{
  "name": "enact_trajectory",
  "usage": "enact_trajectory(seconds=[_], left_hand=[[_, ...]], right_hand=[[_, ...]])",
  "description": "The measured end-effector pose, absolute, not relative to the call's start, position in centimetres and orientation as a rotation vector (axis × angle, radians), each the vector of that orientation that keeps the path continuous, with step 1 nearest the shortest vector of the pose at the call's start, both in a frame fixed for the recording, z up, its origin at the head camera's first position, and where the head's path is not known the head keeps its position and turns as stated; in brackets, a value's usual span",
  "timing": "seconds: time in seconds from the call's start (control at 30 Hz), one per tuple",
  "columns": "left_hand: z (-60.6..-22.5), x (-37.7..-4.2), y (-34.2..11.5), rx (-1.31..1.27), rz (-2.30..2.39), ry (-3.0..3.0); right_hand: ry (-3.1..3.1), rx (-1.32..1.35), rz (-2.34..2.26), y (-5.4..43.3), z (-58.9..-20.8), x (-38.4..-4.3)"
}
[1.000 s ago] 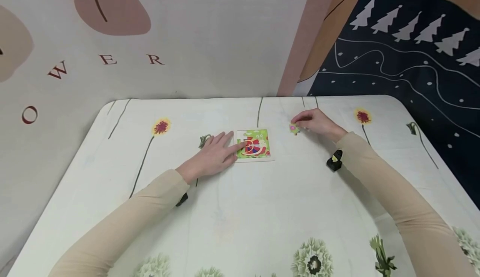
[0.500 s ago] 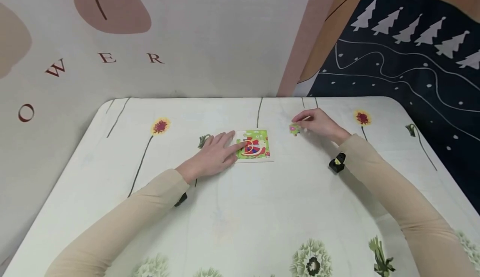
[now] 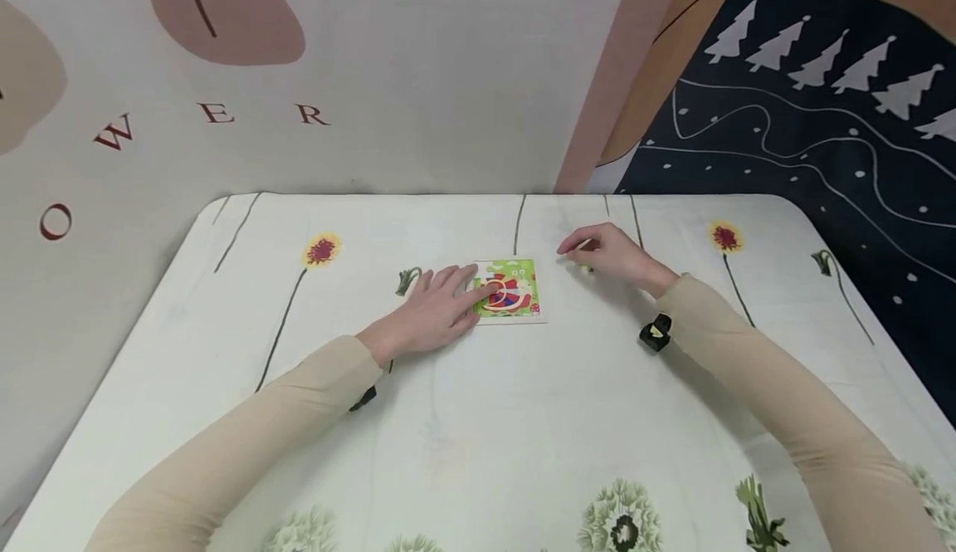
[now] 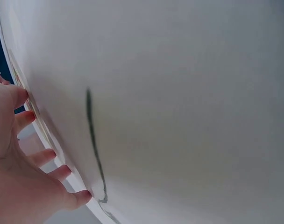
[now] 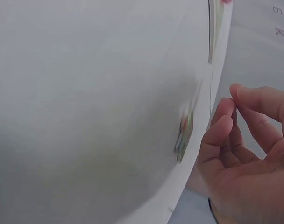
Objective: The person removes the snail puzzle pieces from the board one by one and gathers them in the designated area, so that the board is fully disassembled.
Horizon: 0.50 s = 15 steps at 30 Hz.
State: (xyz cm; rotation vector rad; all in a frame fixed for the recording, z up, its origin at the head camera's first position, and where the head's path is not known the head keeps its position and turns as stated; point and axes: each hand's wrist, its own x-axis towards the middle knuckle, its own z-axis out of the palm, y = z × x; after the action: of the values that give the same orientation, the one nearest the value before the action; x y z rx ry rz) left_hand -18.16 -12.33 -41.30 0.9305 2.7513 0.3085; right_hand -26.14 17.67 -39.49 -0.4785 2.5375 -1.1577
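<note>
My left hand (image 3: 436, 310) lies with spread fingers at the left side of a square picture puzzle (image 3: 515, 271), its index finger touching the red and blue part of the picture. Bare pale patches show near the puzzle's upper left. To the puzzle's right, my right hand (image 3: 611, 255) hovers over the table with curled fingers. In the right wrist view its fingertips (image 5: 235, 88) meet, with nothing visible between them. A small green puzzle piece (image 3: 586, 269) lies beneath this hand, mostly hidden by it; in the right wrist view the colourful piece (image 5: 184, 135) is blurred.
The table wears a white cloth (image 3: 478, 427) printed with flowers and stems. A pale wall hanging (image 3: 418, 104) and a dark cloth with white trees (image 3: 807, 137) stand behind and to the right. A black device (image 3: 656, 333) sits at the right wrist.
My right hand has moved left and slightly nearer to me, so it now covers most of the small green piece. The left hand stays at the puzzle.
</note>
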Motion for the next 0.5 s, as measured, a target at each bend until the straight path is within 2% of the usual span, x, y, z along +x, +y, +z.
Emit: enact_trajectory(seconds=[0.5], left_hand=[[-41.6,-18.2,-12.1,0.922,0.263,2.739]], right_hand=[[2.499,-0.627,-1.071,13.1,-40.0,-26.3]])
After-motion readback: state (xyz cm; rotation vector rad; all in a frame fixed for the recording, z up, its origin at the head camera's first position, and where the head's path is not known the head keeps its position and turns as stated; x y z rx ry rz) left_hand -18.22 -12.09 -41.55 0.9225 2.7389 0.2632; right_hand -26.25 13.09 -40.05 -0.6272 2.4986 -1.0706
